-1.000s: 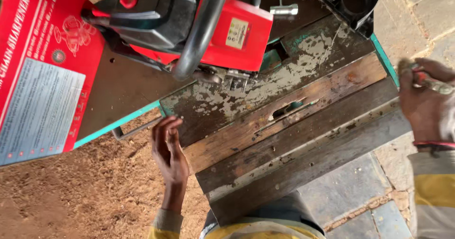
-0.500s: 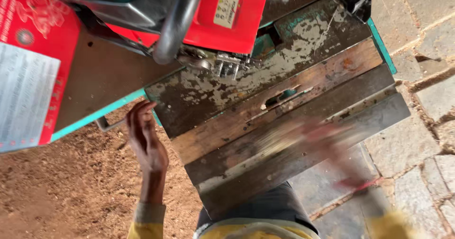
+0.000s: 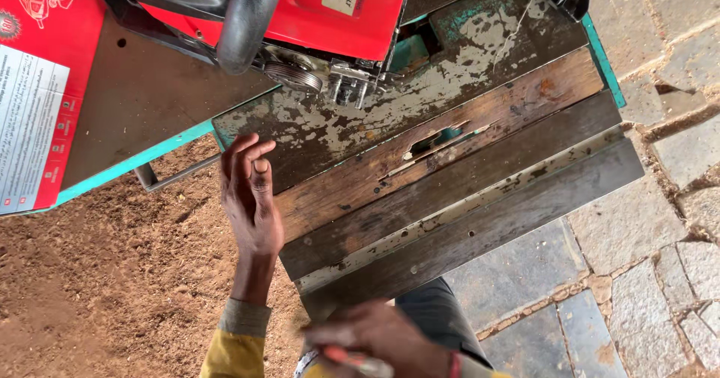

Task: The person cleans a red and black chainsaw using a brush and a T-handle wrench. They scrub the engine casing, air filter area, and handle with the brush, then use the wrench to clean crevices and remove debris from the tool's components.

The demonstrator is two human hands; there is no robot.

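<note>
A red chainsaw (image 3: 352,18) with a black loop handle (image 3: 246,19) lies at the far end of a worn wooden bench (image 3: 480,183) with peeling paint. My left hand (image 3: 251,194) hovers at the bench's left edge, just below the saw's metal parts, fingers loosely curled and holding nothing. Low in the view, blurred, my right hand (image 3: 379,337) sits near my lap at the bench's near edge. It is closed around a thin reddish object (image 3: 356,361) that I cannot make out.
A red printed cardboard box (image 3: 37,85) lies at the left on a brown board with teal edging (image 3: 142,100). A metal bar (image 3: 169,175) sticks out under it. Sawdust-covered ground (image 3: 90,288) is on the left and stone paving (image 3: 645,273) on the right.
My right hand has swung from the far right edge down to the bottom centre. The view has shifted, and my left hand has stayed by the bench's left edge.
</note>
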